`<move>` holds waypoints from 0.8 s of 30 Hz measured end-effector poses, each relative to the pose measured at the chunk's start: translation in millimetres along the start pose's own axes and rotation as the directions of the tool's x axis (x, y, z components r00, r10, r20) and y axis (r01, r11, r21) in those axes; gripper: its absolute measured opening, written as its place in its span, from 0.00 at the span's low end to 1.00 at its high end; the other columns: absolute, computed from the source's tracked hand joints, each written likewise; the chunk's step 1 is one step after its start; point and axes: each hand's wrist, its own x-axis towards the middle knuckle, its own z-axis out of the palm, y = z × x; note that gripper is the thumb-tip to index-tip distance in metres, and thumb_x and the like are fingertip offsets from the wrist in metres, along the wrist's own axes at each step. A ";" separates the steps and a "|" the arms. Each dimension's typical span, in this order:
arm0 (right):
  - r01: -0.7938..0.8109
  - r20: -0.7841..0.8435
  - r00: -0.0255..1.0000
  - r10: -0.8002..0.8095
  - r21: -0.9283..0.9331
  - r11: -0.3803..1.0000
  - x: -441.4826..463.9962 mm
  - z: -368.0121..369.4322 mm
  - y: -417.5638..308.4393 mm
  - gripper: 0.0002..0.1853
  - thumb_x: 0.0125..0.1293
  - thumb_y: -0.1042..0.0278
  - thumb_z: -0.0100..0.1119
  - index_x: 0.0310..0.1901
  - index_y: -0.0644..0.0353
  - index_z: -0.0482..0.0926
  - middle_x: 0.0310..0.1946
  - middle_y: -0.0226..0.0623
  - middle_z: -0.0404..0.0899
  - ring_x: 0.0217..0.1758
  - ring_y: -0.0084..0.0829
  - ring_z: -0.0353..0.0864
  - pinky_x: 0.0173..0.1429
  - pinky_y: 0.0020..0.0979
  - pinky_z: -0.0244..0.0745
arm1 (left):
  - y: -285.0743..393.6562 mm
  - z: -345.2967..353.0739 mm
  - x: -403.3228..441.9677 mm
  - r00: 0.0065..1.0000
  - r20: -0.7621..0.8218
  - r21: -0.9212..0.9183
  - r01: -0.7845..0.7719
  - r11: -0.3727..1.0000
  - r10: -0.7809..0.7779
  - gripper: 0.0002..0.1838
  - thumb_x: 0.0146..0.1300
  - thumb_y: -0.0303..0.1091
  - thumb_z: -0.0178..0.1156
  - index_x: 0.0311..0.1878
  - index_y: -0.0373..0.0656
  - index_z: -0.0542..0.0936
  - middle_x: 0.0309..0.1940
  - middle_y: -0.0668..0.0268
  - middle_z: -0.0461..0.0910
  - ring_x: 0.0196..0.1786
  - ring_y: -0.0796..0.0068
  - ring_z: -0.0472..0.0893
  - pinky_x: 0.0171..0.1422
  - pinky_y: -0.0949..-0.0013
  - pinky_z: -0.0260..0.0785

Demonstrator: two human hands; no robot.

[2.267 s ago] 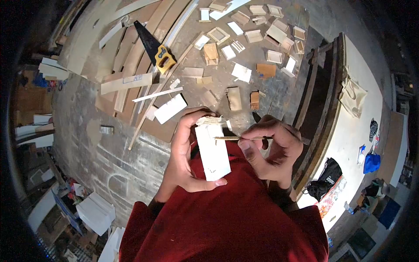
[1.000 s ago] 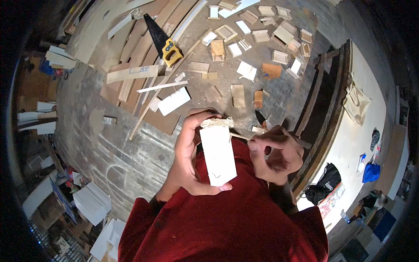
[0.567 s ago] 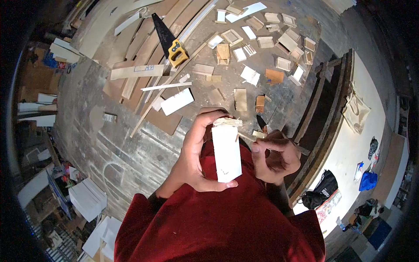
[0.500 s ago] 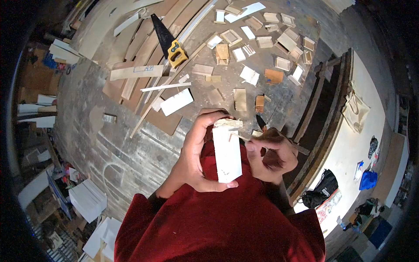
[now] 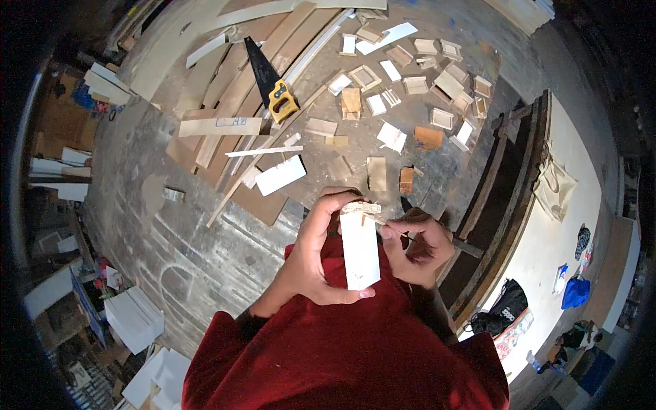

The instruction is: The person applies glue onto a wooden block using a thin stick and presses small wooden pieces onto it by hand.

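Far to the left of the white block point(image 5: 361, 256), and nearer the wearer, is a stack of white boards point(image 5: 134, 316). Beyond the block to its left, a handsaw point(image 5: 270, 85) with a yellow handle lies across long wooden planks point(image 5: 287, 31); a white panel point(image 5: 281, 175) lies closer to the block on the same side.

The left hand point(image 5: 314, 260) wraps the block from its left, fingers curled over its ragged far end, thumb under its near end, holding it above a red garment point(image 5: 342, 348). At the block's upper right edge is the tip of a thin stick point(image 5: 377, 220); whether they touch, I cannot tell. Just right of the block, the right hand point(image 5: 418, 247) pinches that stick between thumb and fingers.

Small wooden boxes point(image 5: 447, 80) are scattered on the floor beyond the block, rightward. Well to its right, a pale tabletop point(image 5: 547, 246) bears a black bag point(image 5: 507, 306) and a blue bag point(image 5: 576, 292).
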 end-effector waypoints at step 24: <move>-0.101 -0.022 0.994 0.103 0.085 0.991 -12.2 -1.9 19.6 0.06 0.59 0.81 0.70 0.35 0.67 0.80 0.34 0.41 0.84 0.39 0.26 0.81 0.47 0.29 0.76 | -2.8 -1.3 -0.1 1.000 -0.009 -0.050 0.003 0.999 -0.004 0.55 0.36 0.42 0.81 0.68 0.35 0.62 0.60 0.56 0.65 0.63 0.64 0.69 0.68 0.63 0.60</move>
